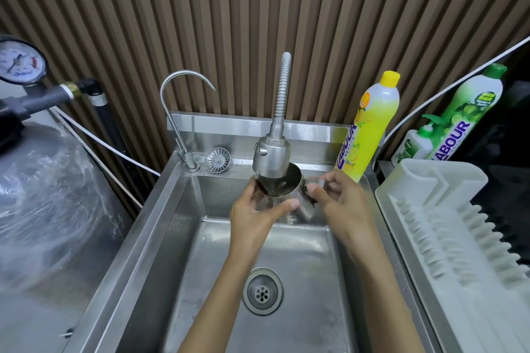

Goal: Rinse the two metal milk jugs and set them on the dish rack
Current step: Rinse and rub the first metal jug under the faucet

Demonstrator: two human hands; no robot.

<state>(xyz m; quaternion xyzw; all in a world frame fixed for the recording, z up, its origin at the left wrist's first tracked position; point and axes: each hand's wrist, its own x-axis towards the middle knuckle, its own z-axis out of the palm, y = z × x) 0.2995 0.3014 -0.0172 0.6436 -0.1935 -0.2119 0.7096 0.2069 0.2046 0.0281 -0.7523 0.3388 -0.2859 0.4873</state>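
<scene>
A metal milk jug (289,185) is held over the steel sink (160,226), its open mouth tilted up right under the spray tap head (271,159). My left hand (258,213) wraps around the jug's body from the left, thumb across its front. My right hand (338,198) grips the jug's handle side on the right. Water seems to run into the jug. A second jug is not in view. The white plastic dish rack (447,232) stands to the right of the sink and holds nothing.
A thin curved tap (179,112) and a loose strainer (217,160) sit at the sink's back left. A yellow detergent bottle (370,126) stands at the back right; a green bottle (464,112) and a pump bottle (413,146) stand behind the rack. A plastic-wrapped tank (48,195) is on the left.
</scene>
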